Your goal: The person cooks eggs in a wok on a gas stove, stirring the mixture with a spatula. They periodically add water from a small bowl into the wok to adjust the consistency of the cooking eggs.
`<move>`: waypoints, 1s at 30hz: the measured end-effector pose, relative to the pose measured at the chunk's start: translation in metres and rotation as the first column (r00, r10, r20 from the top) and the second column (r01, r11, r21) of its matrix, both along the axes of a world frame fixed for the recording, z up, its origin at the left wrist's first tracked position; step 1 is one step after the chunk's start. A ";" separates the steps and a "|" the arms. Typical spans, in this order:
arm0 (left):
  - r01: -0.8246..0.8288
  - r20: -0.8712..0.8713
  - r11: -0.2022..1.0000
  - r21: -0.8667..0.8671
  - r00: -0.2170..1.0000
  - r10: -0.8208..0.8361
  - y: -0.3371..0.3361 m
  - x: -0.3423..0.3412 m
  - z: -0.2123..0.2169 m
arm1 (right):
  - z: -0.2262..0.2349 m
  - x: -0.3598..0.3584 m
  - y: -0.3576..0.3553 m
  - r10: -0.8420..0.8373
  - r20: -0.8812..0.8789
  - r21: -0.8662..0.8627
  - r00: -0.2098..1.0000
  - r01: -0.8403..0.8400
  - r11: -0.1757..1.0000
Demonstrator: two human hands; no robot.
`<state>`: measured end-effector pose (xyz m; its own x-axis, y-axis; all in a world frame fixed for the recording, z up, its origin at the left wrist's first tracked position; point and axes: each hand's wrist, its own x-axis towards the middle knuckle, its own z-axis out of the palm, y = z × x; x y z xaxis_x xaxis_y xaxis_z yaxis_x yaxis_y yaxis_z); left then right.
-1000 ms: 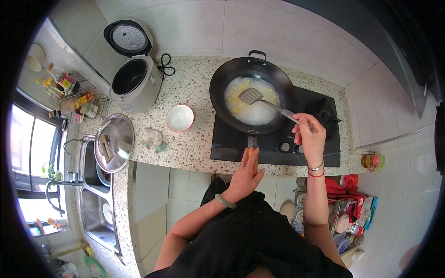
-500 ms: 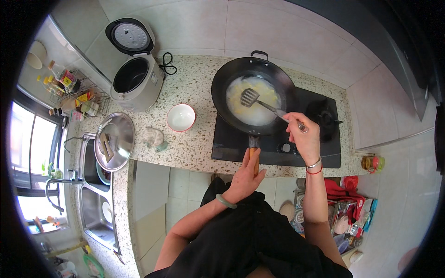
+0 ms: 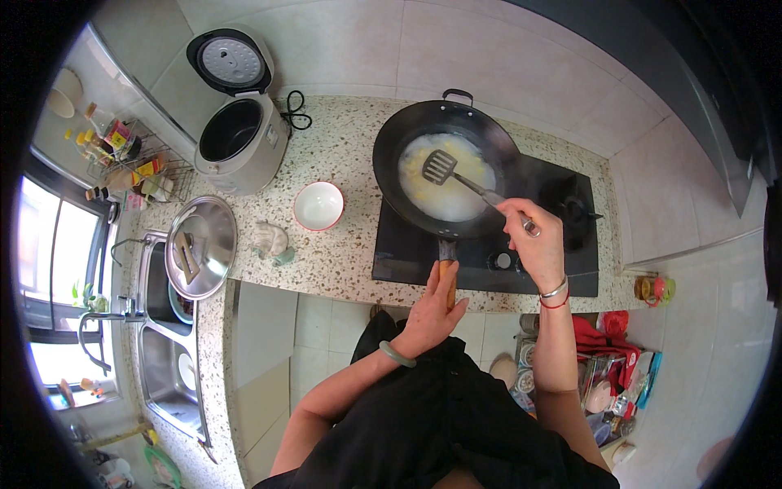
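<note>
A black wok [image 3: 481,138] sits on the black stove top [image 3: 407,244] and holds pale yellow egg [image 3: 452,191]. My left hand [image 3: 432,314] grips the wok's wooden handle [image 3: 447,275] at the counter's front edge. My right hand [image 3: 533,240] holds the handle of a slotted metal spatula [image 3: 441,165]. The spatula's blade rests in the egg near the left side of the wok.
A white and pink bowl [image 3: 318,204] stands on the speckled counter left of the stove. An open rice cooker [image 3: 236,130] is at the back left. A metal lid [image 3: 200,245] lies by the sink [image 3: 167,359]. Bottles [image 3: 122,163] fill a rack by the window.
The spatula blade has stayed in the egg at the left of the wok, shifting only slightly. My right hand has lifted a little toward the wok. The left hand keeps its hold.
</note>
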<state>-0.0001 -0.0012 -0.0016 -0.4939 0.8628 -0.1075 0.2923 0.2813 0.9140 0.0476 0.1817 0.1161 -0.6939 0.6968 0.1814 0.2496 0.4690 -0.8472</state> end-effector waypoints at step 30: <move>0.004 0.012 1.000 0.002 1.000 -0.004 0.000 0.000 0.000 | -0.005 -0.011 0.017 -0.051 -0.017 -0.122 0.999 0.048 0.991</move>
<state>-0.0004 -0.0014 -0.0019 -0.4893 0.8650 -0.1115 0.2822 0.2780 0.9182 0.0367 0.1986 0.1111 -0.6550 0.7480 0.1069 0.2519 0.3495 -0.9024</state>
